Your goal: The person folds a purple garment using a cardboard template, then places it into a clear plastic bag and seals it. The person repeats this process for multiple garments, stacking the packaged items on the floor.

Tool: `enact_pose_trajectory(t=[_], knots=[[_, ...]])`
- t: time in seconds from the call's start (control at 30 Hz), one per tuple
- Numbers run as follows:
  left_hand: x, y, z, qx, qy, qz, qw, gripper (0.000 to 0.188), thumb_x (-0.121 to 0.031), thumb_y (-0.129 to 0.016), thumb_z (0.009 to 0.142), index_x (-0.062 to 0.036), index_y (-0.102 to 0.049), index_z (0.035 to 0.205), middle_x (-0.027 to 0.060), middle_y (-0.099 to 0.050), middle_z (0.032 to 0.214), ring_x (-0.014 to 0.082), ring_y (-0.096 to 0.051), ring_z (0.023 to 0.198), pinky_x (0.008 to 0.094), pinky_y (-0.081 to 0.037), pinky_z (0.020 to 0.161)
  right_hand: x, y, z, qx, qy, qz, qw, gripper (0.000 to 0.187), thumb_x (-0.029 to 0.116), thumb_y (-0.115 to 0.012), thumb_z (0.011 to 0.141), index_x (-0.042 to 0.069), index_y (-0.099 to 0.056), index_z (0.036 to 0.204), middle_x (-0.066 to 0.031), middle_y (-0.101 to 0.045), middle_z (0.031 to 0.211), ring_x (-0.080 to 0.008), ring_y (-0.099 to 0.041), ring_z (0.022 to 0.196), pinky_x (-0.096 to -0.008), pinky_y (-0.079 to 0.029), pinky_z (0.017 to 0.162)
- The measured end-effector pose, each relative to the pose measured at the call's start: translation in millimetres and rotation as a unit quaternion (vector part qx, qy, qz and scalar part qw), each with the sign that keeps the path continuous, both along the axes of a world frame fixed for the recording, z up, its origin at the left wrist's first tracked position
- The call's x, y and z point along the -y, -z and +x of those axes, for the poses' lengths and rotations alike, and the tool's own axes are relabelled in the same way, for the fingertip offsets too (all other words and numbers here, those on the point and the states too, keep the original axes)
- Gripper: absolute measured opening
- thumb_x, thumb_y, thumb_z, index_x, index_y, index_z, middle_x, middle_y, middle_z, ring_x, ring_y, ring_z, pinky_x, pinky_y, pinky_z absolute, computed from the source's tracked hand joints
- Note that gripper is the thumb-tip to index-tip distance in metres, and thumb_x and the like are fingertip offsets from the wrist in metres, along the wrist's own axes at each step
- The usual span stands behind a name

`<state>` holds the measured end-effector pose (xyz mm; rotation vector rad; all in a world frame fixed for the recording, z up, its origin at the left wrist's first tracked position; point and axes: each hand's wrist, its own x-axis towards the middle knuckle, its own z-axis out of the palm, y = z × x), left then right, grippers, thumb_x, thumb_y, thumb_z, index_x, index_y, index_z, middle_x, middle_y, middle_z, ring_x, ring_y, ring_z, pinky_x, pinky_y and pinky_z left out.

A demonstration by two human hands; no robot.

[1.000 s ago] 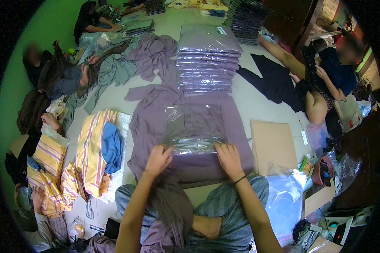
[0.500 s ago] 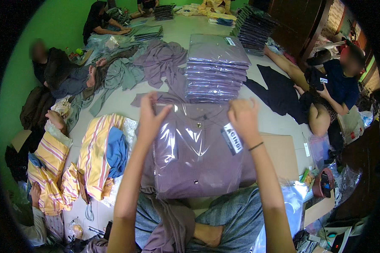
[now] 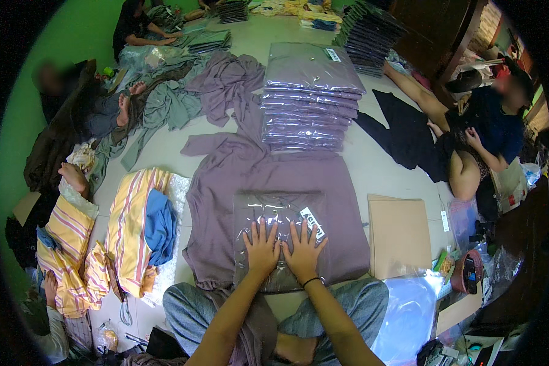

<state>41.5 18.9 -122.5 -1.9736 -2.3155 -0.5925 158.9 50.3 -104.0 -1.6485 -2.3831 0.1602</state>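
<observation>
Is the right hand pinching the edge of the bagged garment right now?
No, the right hand lies flat on top of the bagged garment with its fingers spread, beside the left hand.

The left hand (image 3: 263,256) and right hand (image 3: 301,257) cover the middle of the bagged garment (image 3: 257,208) (and, partly, its white tag (image 3: 308,213)). The forearms (image 3: 233,323) run off the lower edge; a co-worker's sleeve (image 3: 55,332), lower left, meets the view's dark rim.
</observation>
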Motion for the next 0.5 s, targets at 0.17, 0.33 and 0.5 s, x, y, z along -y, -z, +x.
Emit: enact_pose_trajectory(t=[0.17, 0.33, 0.5], knots=[[-1.0, -1.8, 0.8, -0.006, 0.000, -0.025, 1.000, 0.049, -0.030, -0.044, 0.078, -0.0177, -0.036, 0.125, 0.0157, -0.024, 0.132, 0.0367, -0.021, 0.121, 0.0575, -0.012, 0.094, -0.8, 1.2, -1.9, -0.006, 0.002, -0.019, 1.000, 0.057, 0.042, -0.042, 0.078, 0.019, -0.030, 0.128, -0.0130, -0.019, 0.135, -0.0378, -0.013, 0.123, -0.0656, -0.007, 0.088], [-1.6, -3.1, 0.3, 0.004, 0.000, -0.037, 0.999, 0.048, -0.031, -0.043, 0.078, -0.0183, -0.036, 0.125, 0.0157, -0.024, 0.132, 0.0358, -0.020, 0.122, 0.0572, -0.012, 0.094, -1.7, 0.8, -1.7, -0.012, 0.010, -0.022, 1.000, 0.055, 0.043, -0.042, 0.078, 0.021, -0.031, 0.127, -0.0099, -0.021, 0.135, -0.0348, -0.017, 0.123, -0.0657, -0.007, 0.088], [-2.2, -5.3, 0.6, -0.002, -0.002, -0.037, 0.999, 0.048, -0.031, -0.042, 0.079, -0.0185, -0.036, 0.125, 0.0152, -0.023, 0.133, 0.0354, -0.019, 0.122, 0.0570, -0.013, 0.094, -2.2, 0.9, -1.6, 0.004, 0.008, -0.010, 1.000, 0.055, 0.043, -0.043, 0.077, 0.020, -0.033, 0.126, -0.0100, -0.022, 0.134, -0.0349, -0.017, 0.123, -0.0659, -0.008, 0.088]])
